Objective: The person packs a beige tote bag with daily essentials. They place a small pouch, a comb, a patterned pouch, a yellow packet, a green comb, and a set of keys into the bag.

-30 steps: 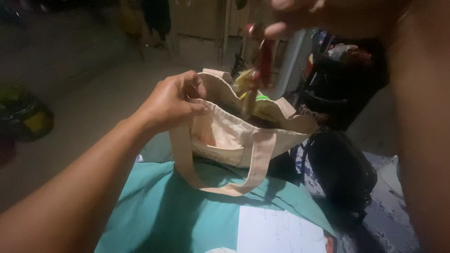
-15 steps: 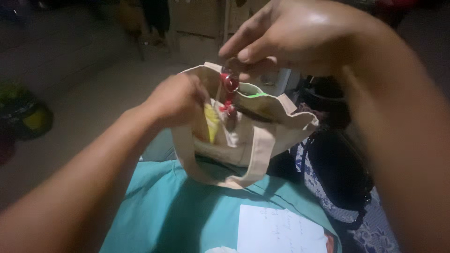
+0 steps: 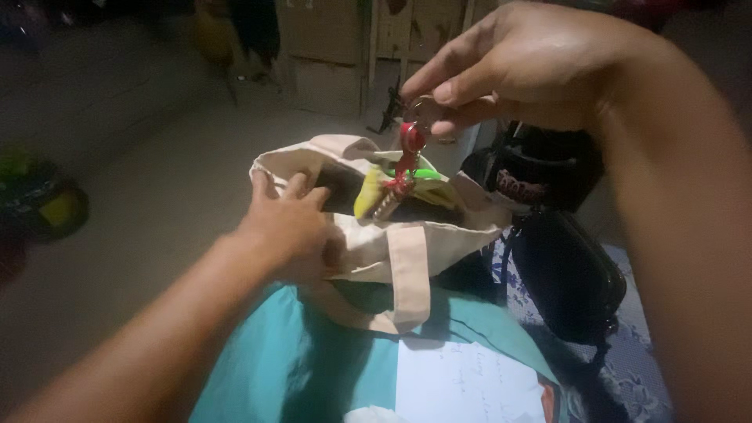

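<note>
Keys: a small red keyring with dangling metal keys (image 3: 403, 160) is held over the open cream cloth tote bag (image 3: 407, 251).
Right hand (image 3: 525, 66): fingertips pinched shut on the ring.
Left hand (image 3: 286, 227): fingers curled over the bag's rim, which is kept open.
Feel: probably light, hard, swingy; best held by the ring.
Bag: soft, floppy.
</note>
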